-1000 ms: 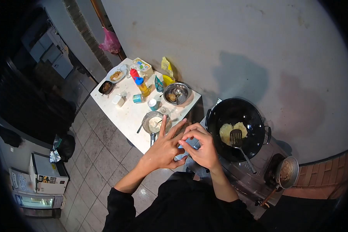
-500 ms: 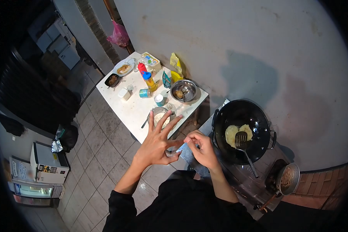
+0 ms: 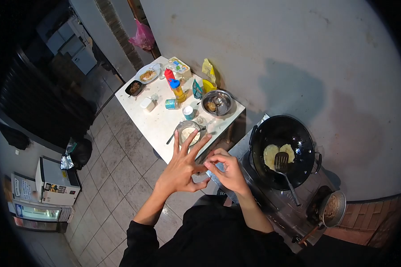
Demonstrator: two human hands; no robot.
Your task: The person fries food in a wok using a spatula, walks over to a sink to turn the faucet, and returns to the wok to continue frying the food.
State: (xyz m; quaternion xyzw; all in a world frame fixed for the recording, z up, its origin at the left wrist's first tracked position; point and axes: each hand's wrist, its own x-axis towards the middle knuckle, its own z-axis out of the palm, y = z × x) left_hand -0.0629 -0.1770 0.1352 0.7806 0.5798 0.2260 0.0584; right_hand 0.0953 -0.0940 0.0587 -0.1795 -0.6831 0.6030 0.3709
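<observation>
My left hand [image 3: 181,171] is raised with its fingers spread, holding nothing, in front of the floor and the table's near corner. Close against it, my right hand [image 3: 226,171] has thumb and forefinger pinched together at a finger of my left hand; anything between them is too small to see. Behind my left fingertips a pan of white batter [image 3: 189,135] sits on the white table [image 3: 158,129]. To the right, a black wok [image 3: 303,147] holds pale yellow pieces [image 3: 271,155] side by side, with a slotted spatula [image 3: 287,173] resting on them.
Bottles [image 3: 177,90], a steel bowl [image 3: 217,103], a plate of food [image 3: 148,74] and a small black dish [image 3: 134,88] stand on the table. A small pan [image 3: 333,209] with brown food sits on the stove's right side. A pink bag [image 3: 142,36] hangs at the back.
The view has shifted, so the table and wok appear farther right. My hands remain close together, with small finger movements; my right hand still pinches at my left fingers.
</observation>
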